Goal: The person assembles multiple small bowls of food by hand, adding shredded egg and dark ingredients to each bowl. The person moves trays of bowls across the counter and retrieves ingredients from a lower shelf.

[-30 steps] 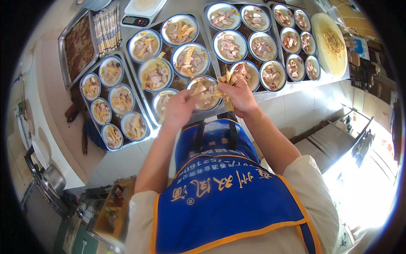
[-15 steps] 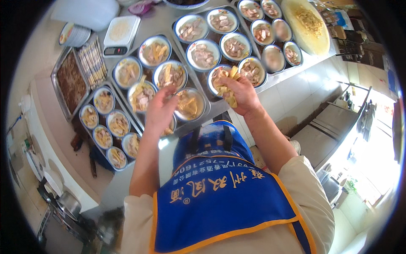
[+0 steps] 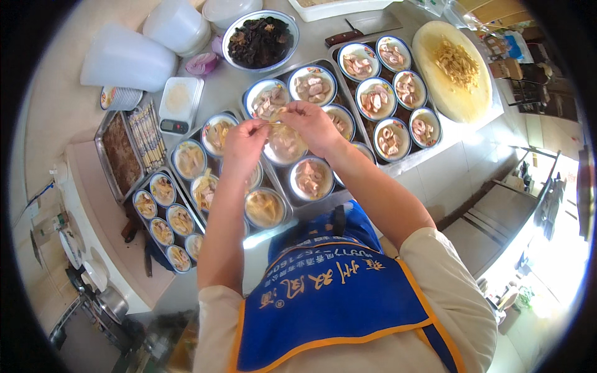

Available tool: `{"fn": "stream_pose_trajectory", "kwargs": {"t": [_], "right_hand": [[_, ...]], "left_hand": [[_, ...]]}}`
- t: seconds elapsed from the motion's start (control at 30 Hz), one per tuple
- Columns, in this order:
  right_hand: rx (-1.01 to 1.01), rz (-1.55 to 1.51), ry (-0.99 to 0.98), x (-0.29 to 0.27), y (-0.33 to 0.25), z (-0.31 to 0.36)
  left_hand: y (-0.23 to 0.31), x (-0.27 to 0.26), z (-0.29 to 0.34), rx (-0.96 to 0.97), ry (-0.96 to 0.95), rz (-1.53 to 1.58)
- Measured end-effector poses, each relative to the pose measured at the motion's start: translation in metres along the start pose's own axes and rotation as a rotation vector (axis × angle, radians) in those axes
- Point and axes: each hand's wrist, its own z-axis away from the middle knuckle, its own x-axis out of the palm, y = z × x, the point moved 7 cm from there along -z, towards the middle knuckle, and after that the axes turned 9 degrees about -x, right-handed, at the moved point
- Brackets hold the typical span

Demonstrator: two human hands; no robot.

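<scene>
Both my hands are above a middle tray of bowls. My left hand (image 3: 246, 143) is closed, fingertips pinched on the thin yellow strips (image 3: 277, 123) that stretch between the two hands. My right hand (image 3: 310, 127) grips the same strips, its fingers bent together. Just beneath lies a blue-rimmed bowl (image 3: 287, 149) of pale meat, partly hidden by my fingers. Nearer me in that tray sits another bowl of meat pieces (image 3: 311, 179). Left of it, bowls in the neighbouring tray hold yellow strips over the meat, such as the bowl (image 3: 265, 207) at its near end.
A round cutting board (image 3: 429, 81) with a pile of yellow strips (image 3: 458, 62) lies at the right. Behind are a cleaver (image 3: 373, 28), a bowl of black fungus (image 3: 260, 42), a cut onion (image 3: 202, 63) and a scale (image 3: 180, 102). A tray of filled bowls (image 3: 393, 140) stands right.
My right hand has moved left and away from me, from a near bowl. My left hand has come up beside it, and both now pinch the strips. The view has shifted.
</scene>
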Motion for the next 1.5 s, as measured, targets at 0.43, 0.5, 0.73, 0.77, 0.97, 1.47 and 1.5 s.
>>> {"fn": "stream_pose_trajectory", "kwargs": {"t": [0.43, 0.5, 0.73, 0.77, 0.97, 1.47, 1.5], "right_hand": [[0.153, -0.008, 0.097, -0.078, -0.004, -0.055], [0.179, 0.032, 0.122, -0.085, -0.007, -0.045], [0.163, -0.140, 0.224, -0.101, -0.019, -0.024], [0.163, -0.156, 0.226, -0.105, -0.019, -0.023], [0.115, -0.211, 0.257, -0.119, -0.032, -0.035], [0.058, -0.349, 0.210, -0.124, -0.028, -0.060], [0.068, -0.342, 0.225, -0.126, -0.030, -0.058]], "left_hand": [[0.003, -0.011, -0.086, -0.002, 0.191, -0.472], [0.006, -0.018, -0.088, 0.064, 0.228, -0.464], [0.011, -0.038, -0.084, -0.064, 0.166, 0.059], [0.009, -0.034, -0.085, -0.111, 0.119, 0.162], [0.043, 0.048, -0.093, 0.134, -0.001, -0.170], [0.049, 0.127, -0.092, -0.083, -0.202, -0.021], [0.052, 0.123, -0.092, -0.046, -0.162, -0.043]]}}
